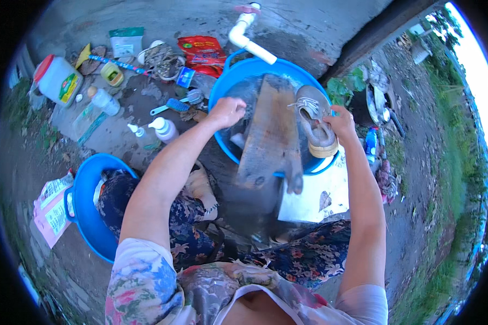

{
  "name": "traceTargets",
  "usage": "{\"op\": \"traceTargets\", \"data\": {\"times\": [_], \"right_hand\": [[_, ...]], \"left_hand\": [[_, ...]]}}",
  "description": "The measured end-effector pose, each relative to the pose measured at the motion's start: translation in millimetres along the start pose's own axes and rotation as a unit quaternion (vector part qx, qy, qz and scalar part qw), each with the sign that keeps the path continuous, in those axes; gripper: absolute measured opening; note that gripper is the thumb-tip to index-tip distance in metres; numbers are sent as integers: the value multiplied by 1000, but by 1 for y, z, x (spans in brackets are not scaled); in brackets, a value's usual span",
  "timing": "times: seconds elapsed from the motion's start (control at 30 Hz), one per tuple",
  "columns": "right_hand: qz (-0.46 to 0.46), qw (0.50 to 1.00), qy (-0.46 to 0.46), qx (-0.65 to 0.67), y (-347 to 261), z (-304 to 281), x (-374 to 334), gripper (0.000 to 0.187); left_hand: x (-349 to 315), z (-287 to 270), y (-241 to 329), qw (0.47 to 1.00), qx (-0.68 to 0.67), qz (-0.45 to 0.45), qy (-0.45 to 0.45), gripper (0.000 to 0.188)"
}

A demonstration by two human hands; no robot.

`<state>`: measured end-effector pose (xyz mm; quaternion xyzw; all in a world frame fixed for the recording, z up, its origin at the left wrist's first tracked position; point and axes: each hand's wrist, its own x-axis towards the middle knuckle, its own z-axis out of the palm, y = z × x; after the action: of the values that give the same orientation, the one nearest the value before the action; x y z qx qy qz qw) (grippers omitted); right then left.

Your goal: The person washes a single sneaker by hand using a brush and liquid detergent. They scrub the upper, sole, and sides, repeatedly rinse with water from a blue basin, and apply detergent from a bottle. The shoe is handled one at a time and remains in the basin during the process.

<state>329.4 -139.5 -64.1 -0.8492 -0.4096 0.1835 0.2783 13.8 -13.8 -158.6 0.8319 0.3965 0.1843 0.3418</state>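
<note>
- Over the right side of the blue tub [220,81], a grey shoe [313,122] is held sole down, its toe toward the far edge.
- The right hand [340,123] reaches in from the tub's right edge, arm slightly bent, fingers pinching the shoe's ankle opening.
- The left hand [228,112] is above the tub's left edge, arm stretched diagonally forward, fingers curled; I cannot tell whether they grip anything.
- Between the hands, a wooden board [271,130] slopes across the tub's near edge.
- Past the left edge lie a blue brush [177,105] and a white pump bottle [164,130].
</note>
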Motion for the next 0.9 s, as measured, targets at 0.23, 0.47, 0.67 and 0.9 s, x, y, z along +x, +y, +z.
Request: {"op": "traceTargets", "data": {"times": [0.23,0.47,0.67,0.9], "right_hand": [[83,991,-71,79,-19,76,-32,52],[24,997,-47,-64,-22,98,-52,56],[-1,994,-37,-106,-16,105,-45,52],[38,994,-35,-96,-11,106,-38,54]], "left_hand": [[9,-127,-68,964,242,-105,18,18],[16,-94,-172,856,458,-143,-193,27],[6,-46,-202,865,469,-121,-130,34],[-3,-111,-122,817,541,-46,-196,35]]}}
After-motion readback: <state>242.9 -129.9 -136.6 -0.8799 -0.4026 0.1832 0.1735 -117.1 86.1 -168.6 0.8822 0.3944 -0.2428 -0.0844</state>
